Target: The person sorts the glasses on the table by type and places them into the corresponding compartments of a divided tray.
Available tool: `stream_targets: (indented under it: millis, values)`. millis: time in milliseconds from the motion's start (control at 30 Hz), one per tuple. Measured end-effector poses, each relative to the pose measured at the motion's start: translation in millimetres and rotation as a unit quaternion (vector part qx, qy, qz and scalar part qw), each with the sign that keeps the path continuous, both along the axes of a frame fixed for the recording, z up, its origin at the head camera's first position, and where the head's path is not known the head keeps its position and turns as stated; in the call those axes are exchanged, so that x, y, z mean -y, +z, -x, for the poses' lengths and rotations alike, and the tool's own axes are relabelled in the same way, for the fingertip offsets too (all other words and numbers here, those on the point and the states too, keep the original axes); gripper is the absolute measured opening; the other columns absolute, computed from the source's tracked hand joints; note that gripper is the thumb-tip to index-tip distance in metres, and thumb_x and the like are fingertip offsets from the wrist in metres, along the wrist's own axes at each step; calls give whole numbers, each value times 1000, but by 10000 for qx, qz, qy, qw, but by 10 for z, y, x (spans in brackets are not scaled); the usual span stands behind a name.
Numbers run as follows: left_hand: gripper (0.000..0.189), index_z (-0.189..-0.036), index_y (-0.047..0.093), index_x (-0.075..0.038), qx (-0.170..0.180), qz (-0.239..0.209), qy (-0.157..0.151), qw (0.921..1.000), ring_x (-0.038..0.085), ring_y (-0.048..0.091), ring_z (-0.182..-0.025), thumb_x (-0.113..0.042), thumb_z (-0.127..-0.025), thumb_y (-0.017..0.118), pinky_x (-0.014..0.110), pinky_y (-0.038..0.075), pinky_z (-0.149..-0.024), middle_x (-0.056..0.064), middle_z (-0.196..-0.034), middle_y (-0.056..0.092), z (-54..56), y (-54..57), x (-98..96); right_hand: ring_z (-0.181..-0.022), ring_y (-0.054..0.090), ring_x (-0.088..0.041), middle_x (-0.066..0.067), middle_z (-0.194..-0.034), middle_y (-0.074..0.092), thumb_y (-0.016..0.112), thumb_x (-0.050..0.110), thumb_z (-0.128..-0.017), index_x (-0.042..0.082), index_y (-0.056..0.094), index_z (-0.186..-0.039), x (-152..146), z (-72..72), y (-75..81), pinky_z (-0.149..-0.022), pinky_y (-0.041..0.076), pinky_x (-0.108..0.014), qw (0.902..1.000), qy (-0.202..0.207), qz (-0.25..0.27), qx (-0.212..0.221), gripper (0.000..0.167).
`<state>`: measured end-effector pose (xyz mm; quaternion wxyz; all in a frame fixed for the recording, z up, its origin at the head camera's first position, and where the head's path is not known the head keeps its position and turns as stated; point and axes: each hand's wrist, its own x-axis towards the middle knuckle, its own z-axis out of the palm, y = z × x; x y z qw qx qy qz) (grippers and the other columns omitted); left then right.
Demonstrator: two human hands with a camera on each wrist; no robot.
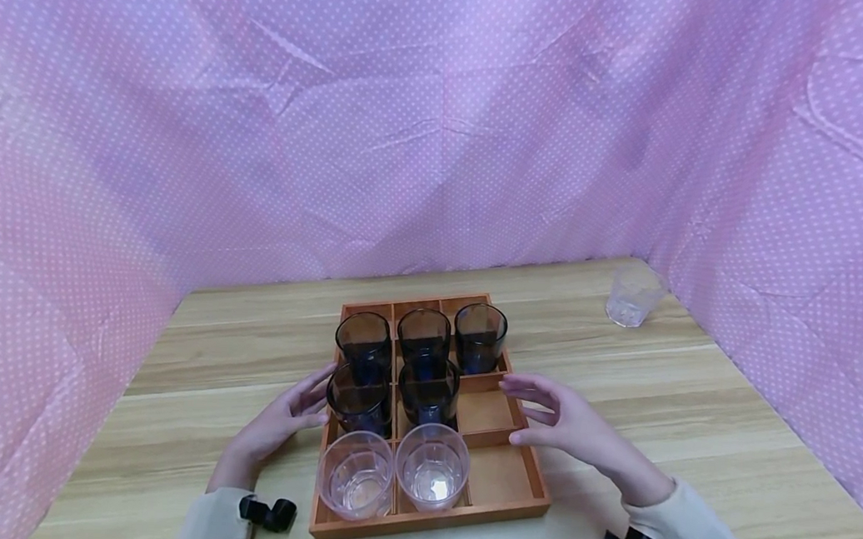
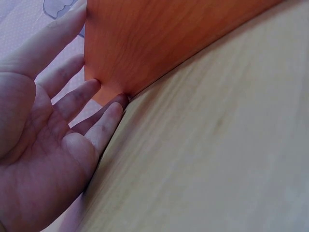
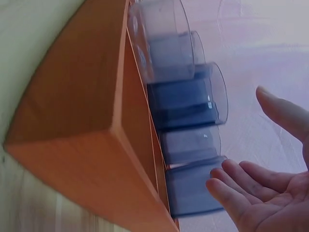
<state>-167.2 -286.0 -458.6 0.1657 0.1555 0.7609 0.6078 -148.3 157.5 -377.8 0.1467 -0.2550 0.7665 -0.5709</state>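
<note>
A wooden tray (image 1: pixel 489 513) with square compartments stands on the table. Dark tinted glasses (image 1: pixel 480 340) fill its back row, and two more stand in the left and middle compartments of the middle row. Two clear cups (image 1: pixel 433 467) occupy the front row's left and middle compartments. My left hand (image 1: pixel 281 422) lies along the tray's left side; in the left wrist view its fingertips touch the wooden wall (image 2: pixel 145 43). At the tray's right side my right hand (image 1: pixel 560 416) is held with fingers spread loosely, gripping nothing. The right wrist view shows its palm apart from the glasses.
Another clear cup (image 1: pixel 634 299) stands at the table's back right corner. A pink dotted cloth (image 1: pixel 440 153) hangs behind and along both sides of the wood-grain table (image 1: pixel 229 364).
</note>
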Motion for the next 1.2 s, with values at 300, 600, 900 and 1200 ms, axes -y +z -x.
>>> stream_targets:
  millis: [300,600,900,1200]
  values:
    - [77,-156,13,-11,3,4,0,10000,47,19,-144,-12,-95,60,10,36,-100,26,-159,14,7,-16,8,-132,49,-32,-31,-142,45,74,8,-83,-9,41,-139,-157,77,20,-105,43,-39,9992,-318,59,-215,67]
    - [77,-156,14,-11,-87,13,-11,10000,47,21,-144,-12,-95,60,10,36,-101,27,-159,17,8,-32,13,-119,51,11,-31,-142,45,74,9,-83,-10,40,-139,-340,177,26,-99,45,-16,9973,-661,136,-285,68]
    - [77,-156,14,-8,-170,-70,-98,9998,32,26,-141,-10,-95,60,11,38,-100,25,-160,14,13,-19,7,-114,50,16,-37,-142,41,72,3,-84,-14,37,-139,-543,298,20,-94,44,-9,9928,-1140,92,-350,67]
    - [76,-156,14,-9,-183,-73,-90,9998,45,19,-142,-10,-95,60,11,36,-100,24,-160,14,12,-23,-2,-109,50,19,21,-121,54,69,7,-87,-12,34,-142,-783,442,-4,-93,45,-10,9882,-1491,74,-350,67]
